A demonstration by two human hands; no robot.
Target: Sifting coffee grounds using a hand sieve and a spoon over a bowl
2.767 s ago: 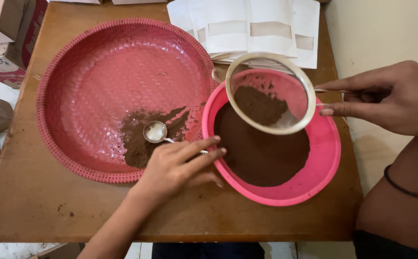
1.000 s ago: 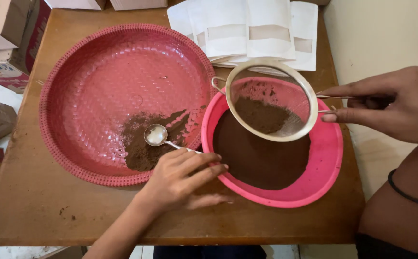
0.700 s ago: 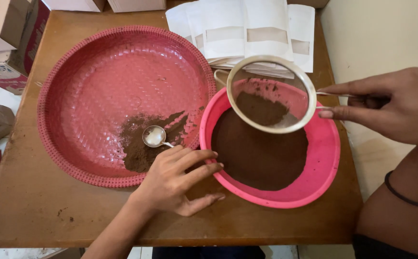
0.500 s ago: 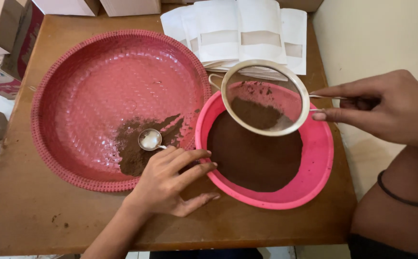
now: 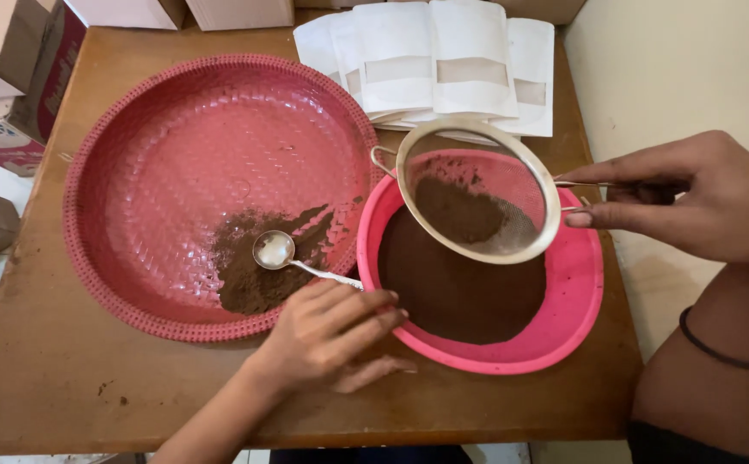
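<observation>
Powder sieve held over the pink bowl

Your right hand (image 5: 701, 202) comes in from three o'clock and pinches the wire handle of a round metal sieve (image 5: 477, 191) between thumb and fingers, the grip closed on the handle. The sieve hangs tilted above the far rim of a pink bowl (image 5: 576, 296), not resting on it as far as you can see. A clump of brown powder (image 5: 456, 210) lies in the mesh, toward the seven o'clock side of the sieve. Inside the bowl a wide, even layer of finer brown powder covers the bottom. A dark band circles your right wrist (image 5: 722, 348) at four o'clock.

Your left hand (image 5: 327, 331) enters from six o'clock and lies palm down at the near left edge of the bowl, fingers loosely spread and stretched toward it. They rest over the end of a metal spoon (image 5: 275, 251), whose handle runs under your fingertips; whether they actually clasp it, you cannot tell. The spoon's round head sits at the edge of a dark pile of powder in a big red woven tray (image 5: 177, 146), at the tray's five o'clock side. The tray touches the bowl where their rims meet near the middle.

Both stand on a wooden table (image 5: 65, 378). At twelve o'clock, white paper pouches (image 5: 439, 60) are fanned out just behind the sieve. Cardboard boxes (image 5: 13, 51) stand at ten o'clock, off the table's corner.
</observation>
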